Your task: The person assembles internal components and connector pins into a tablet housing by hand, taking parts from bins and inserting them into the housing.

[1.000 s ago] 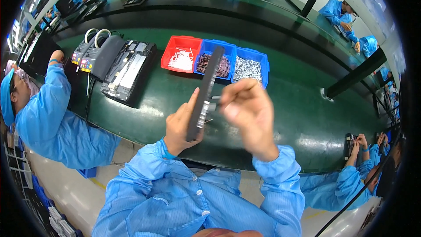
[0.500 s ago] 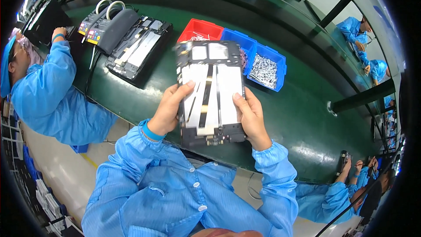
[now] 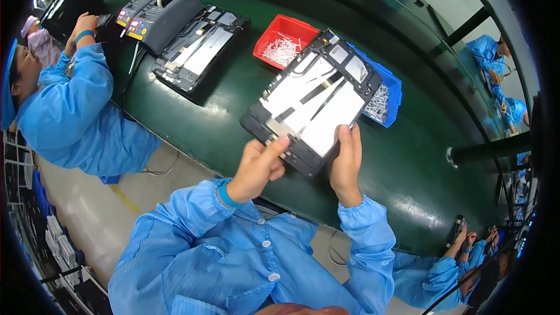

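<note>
Between my two hands I hold a tablet without its back cover (image 3: 315, 102), tilted so its top end leans to the right. Its inside faces up, with pale battery panels, dark ribbon cables and black modules at both ends. My left hand (image 3: 256, 169) grips the lower end, its thumb on the black strip. My right hand (image 3: 346, 163) holds the lower right edge, thumb along the battery side. The tablet covers part of the small-parts bins behind it.
A red bin (image 3: 277, 29) of small white pieces and a blue bin (image 3: 389, 90) of silvery screws stand beyond the tablet. Further left, opened tablets (image 3: 195, 52) lie stacked beside grey machines (image 3: 160, 20). A co-worker in blue (image 3: 70, 105) works at the left. The green table (image 3: 420, 163) extends right.
The tablet has turned clockwise and shifted right, now hiding more of the blue bins and less of the red one. My left hand has moved to its lower end.
</note>
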Available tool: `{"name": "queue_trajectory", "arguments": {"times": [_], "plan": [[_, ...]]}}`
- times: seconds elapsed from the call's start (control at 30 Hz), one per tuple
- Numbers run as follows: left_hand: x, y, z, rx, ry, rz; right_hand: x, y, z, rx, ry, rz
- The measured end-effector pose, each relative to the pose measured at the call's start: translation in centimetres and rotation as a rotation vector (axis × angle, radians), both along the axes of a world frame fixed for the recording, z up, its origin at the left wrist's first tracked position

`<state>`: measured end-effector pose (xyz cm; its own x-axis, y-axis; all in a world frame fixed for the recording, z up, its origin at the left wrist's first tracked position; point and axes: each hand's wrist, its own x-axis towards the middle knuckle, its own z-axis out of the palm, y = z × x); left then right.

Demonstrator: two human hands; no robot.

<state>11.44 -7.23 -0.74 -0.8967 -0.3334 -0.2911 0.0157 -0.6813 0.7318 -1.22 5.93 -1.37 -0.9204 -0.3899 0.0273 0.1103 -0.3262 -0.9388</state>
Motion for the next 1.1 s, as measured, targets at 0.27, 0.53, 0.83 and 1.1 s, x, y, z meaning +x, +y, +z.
{"name": "queue_trajectory", "arguments": {"times": [0.27,0.53,0.83,1.1], "plan": [[0.5,-11.5,4.9,-0.183,-0.092,0.506,-2.4,1.0,-1.9,0.256,0.14,0.255],[2.9,-22.3,4.8,-0.114,0.044,0.437,-2.4,0.4,-2.3,0.265,0.182,0.272],[3.8,-25.2,2.6,-0.088,-0.115,0.364,-2.2,0.3,-2.2,0.274,0.192,0.275],[4.6,-25.6,2.4,-0.519,-0.532,0.347,-2.5,0.6,-2.0,0.269,0.168,0.282]]}}
